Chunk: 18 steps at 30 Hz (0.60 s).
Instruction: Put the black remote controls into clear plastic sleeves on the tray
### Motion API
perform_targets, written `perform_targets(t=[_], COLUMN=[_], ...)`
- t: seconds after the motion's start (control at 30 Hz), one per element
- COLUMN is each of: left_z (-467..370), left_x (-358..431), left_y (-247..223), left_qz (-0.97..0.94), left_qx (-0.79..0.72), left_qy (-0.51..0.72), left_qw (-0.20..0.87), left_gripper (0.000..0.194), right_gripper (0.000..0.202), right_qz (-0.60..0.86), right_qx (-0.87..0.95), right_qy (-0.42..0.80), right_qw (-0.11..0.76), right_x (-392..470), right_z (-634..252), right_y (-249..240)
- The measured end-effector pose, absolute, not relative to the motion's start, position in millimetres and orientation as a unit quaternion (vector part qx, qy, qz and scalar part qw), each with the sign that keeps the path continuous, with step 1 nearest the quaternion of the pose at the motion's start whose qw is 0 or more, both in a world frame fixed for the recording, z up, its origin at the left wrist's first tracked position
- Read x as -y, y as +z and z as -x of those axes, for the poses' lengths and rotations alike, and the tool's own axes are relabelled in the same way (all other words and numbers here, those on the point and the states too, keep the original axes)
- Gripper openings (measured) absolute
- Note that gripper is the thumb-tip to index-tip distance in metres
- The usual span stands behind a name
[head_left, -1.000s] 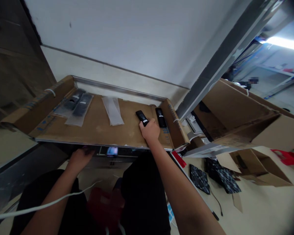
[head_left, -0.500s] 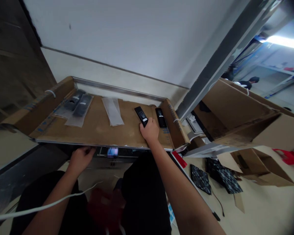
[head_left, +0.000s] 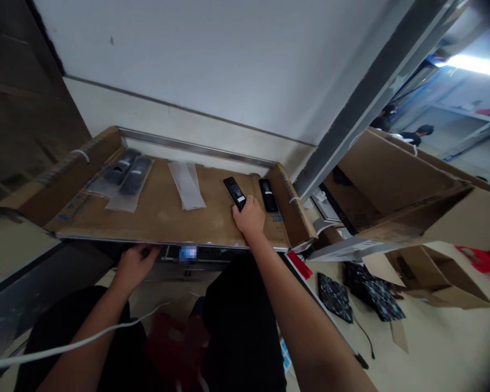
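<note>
My right hand (head_left: 250, 216) is closed around the lower end of a black remote control (head_left: 234, 191), whose back, with a small white label, faces up. It rests on the cardboard-lined tray (head_left: 163, 220). A second black remote control (head_left: 268, 195) lies just right of that hand. Below the tray's front edge, my left hand (head_left: 136, 264) has its fingers curled by a dark gap; whatever they grip, if anything, is hidden. Two bagged black remotes, one of them this bagged remote (head_left: 136, 177), lie at the tray's left. Frosted empty sleeves (head_left: 187, 185) sit mid-tray.
Cardboard walls (head_left: 296, 215) bound the tray. A lit screen (head_left: 188, 253) shows under its front edge. A white cable (head_left: 73, 344) crosses my left forearm. Rightward are a metal post (head_left: 351, 103), a large open carton (head_left: 396, 190) and dark patterned packages (head_left: 371, 294) on the floor. People are in the background.
The view has shifted very slightly. Both hands and the remotes keep essentially the same places.
</note>
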<state>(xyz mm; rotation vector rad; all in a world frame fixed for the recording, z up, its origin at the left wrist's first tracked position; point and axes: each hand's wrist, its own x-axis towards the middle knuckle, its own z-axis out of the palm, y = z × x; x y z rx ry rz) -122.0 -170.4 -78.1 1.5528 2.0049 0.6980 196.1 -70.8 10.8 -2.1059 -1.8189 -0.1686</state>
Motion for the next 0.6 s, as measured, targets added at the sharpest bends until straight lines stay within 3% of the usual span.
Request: perform_targets(t=[0.6], left_z=[120.3], left_x=[171.7], left_y=[-70.2], left_qz=[-0.564], left_qx=[-0.742], left_qy=[0.271], left_qw=[0.238], left_gripper=[0.050], right_gripper=[0.032], right_qz=[0.744], right_qx=[0.641], right_qy=[-0.062], right_qw=[0.179], right_x=[70.2], right_z=[-196.6], right_y=[10.2])
